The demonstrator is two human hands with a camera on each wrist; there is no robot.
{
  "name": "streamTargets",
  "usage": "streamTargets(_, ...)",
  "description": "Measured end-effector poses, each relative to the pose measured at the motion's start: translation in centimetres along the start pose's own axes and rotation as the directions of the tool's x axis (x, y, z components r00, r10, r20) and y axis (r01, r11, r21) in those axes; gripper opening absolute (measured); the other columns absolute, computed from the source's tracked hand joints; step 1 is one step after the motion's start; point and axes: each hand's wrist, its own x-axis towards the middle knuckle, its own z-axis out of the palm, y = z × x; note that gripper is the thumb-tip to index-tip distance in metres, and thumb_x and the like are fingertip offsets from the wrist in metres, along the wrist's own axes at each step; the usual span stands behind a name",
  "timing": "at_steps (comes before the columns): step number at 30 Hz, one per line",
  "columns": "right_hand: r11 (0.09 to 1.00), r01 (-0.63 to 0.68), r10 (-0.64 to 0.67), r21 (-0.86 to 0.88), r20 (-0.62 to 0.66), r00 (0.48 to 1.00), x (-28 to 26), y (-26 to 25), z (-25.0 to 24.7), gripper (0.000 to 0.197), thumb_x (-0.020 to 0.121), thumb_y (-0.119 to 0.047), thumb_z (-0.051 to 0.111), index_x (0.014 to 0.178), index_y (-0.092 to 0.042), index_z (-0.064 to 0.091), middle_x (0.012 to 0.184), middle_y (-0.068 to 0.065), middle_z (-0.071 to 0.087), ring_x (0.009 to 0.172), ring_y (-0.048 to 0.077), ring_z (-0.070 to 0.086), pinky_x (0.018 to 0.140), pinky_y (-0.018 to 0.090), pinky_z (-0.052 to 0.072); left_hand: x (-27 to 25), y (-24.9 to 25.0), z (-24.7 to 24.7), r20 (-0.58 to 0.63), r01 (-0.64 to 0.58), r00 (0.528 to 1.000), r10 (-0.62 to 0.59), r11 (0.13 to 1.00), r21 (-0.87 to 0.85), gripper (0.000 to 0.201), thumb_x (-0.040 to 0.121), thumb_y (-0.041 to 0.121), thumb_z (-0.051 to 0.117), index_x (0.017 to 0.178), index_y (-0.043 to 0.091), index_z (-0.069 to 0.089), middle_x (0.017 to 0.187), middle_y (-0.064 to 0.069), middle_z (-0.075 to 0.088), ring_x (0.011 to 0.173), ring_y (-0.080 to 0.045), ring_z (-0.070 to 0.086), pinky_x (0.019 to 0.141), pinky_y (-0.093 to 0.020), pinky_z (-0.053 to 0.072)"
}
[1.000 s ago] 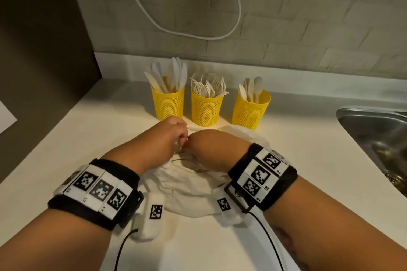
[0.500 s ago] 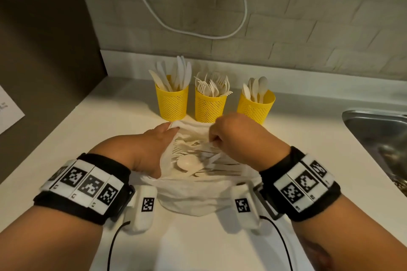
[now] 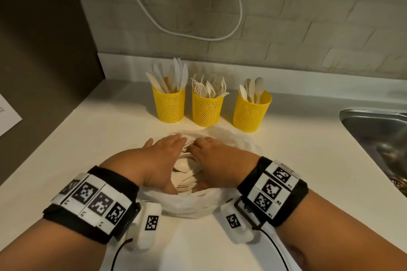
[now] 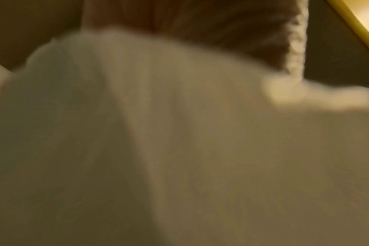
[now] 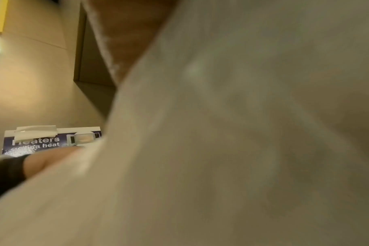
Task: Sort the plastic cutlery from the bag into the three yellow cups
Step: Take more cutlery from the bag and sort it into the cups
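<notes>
While lying crumpled on the white countertop (image 3: 92, 138) just in front of the three yellow mesh cups, white plastic bag (image 3: 233, 138) spread wide at its mouth, loose white cutlery (image 3: 187, 177) heaped inside: spoon bowls and fork tines showing between the two wrists. Left hand (image 3: 160, 158) laid along the bag's left edge, fingers straight and together, pressing the plastic outward, clasping nothing. Right hand (image 3: 211, 156) at the bag's right edge, fingers bent downward at the far rim; whether those fingers pinch plastic or a piece of cutlery cannot be told. Fingertips of both hands nearly meeting at the bag's far side.

Just behind the bag, standing in a row: left cup (image 3: 169, 103) filled with knives, middle cup (image 3: 207, 109) filled with forks, right cup (image 3: 251, 112) holding spoons and leaning slightly to the right. All three upright or nearly so, apart from one another, the right one closest to the bag's far edge.

Black wristbands with white coded tags on both forearms, white camera pods under each wrist, resting near the bag's front edge. Well to the right of the bag, steel sink (image 3: 374, 138). Behind the cups, pale brick wall with a white cable (image 3: 198, 36) looping down. Wrist views: blurred white plastic up close, nearly filling both.
</notes>
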Motion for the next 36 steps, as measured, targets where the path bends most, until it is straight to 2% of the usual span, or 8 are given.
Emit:
streamTargets(9,0.979,-0.04,0.064,0.202,-0.114,0.991,-1.3,1.5,0.0,0.028,0.089,-0.036,0.06,0.1,-0.011,0.057,0.105,0.01,0.057,0.093,0.027,0.056,0.076,0.034,0.041,-0.2,-3.4,0.8,-0.035,0.043,0.998,-0.058,0.938,-0.344,0.146,0.048,0.052,0.086,0.149,0.041,-0.019,0.16,0.006,0.019,0.139,-0.02,0.033,0.114,-0.041,0.033)
streamTargets(14,0.924,-0.153,0.195,0.351,-0.088,0.977,-1.6,2.9,-0.6,0.025,0.086,-0.035,0.064,0.086,-0.012,0.055,0.09,0.003,0.06,0.083,0.022,0.056,0.072,0.034,0.046,-0.5,-3.5,0.4,-0.174,-0.061,0.984,-0.029,0.87,-0.489,0.123,0.058,0.044,0.087,0.146,0.05,0.002,0.146,0.013,0.041,0.121,-0.012,0.051,0.1,-0.033,0.047)
streamTargets(20,0.946,-0.184,0.195,0.267,-0.016,0.981,-2.5,4.0,-2.3,0.024,0.085,-0.042,0.059,0.098,-0.022,0.06,0.095,-0.001,0.064,0.086,0.021,0.059,0.078,0.037,0.052,0.0,-4.2,-0.2,-0.16,0.124,0.971,-0.178,0.946,-0.299,0.066,0.088,0.017,0.057,0.146,0.029,0.028,0.133,-0.004,0.055,0.1,-0.022,0.057,0.081,-0.034,0.048)
streamTargets(23,0.957,-0.158,0.152,0.242,0.043,0.987,-2.9,4.1,-2.8,0.027,0.088,-0.042,0.06,0.094,-0.016,0.058,0.089,0.001,0.063,0.083,0.022,0.057,0.075,0.035,0.049,0.1,-4.5,-0.4,-0.256,0.205,0.932,-0.258,0.955,-0.213,0.063,0.086,0.013,0.056,0.143,0.025,0.033,0.139,-0.008,0.047,0.115,-0.028,0.054,0.091,-0.038,0.048)
streamTargets(25,0.937,-0.183,0.173,0.299,0.061,0.983,-2.8,4.0,-2.7,0.032,0.086,-0.046,0.065,0.094,-0.015,0.058,0.087,0.0,0.063,0.081,0.02,0.057,0.072,0.032,0.045,0.0,-4.1,-0.7,-0.422,0.03,0.895,-0.148,0.962,-0.272,0.071,0.081,0.012,0.068,0.142,0.03,0.035,0.147,0.002,0.035,0.129,-0.02,0.043,0.102,-0.031,0.041)
streamTargets(28,0.916,-0.208,0.199,0.344,0.063,0.978,-2.4,3.8,-2.4,0.036,0.084,-0.047,0.068,0.101,-0.016,0.063,0.094,0.001,0.067,0.086,0.02,0.06,0.078,0.033,0.047,0.2,-2.5,-1.3,-0.53,-0.311,0.844,0.083,0.88,-0.358,0.047,0.075,0.011,0.079,0.109,0.033,0.055,0.142,0.016,0.032,0.124,-0.002,0.04,0.096,-0.006,0.029)
streamTargets(31,0.859,-0.178,0.156,0.479,0.085,0.984,-2.7,3.8,-2.1,0.03,0.085,-0.04,0.07,0.109,-0.023,0.066,0.103,-0.005,0.07,0.095,0.014,0.062,0.086,0.029,0.049,1.4,-3.3,-0.8,-0.476,-0.292,0.872,0.115,0.902,-0.318,0.04,0.073,-0.004,0.072,0.089,0.03,0.061,0.128,0.008,0.051,0.117,-0.013,0.053,0.095,-0.014,0.038)
streamTargets(36,0.629,-0.108,0.154,0.77,0.013,0.988,-4.3,4.7,-1.8,0.027,0.083,-0.025,0.077,0.093,-0.045,0.062,0.089,-0.032,0.066,0.088,-0.009,0.059,0.086,0.012,0.043,1.4,-5.4,0.1,-0.258,0.074,0.956,-0.137,0.968,-0.24,0.074,0.08,-0.002,0.049,0.14,0.042,0.046,0.137,0.005,0.042,0.119,-0.023,0.053,0.1,-0.032,0.045)
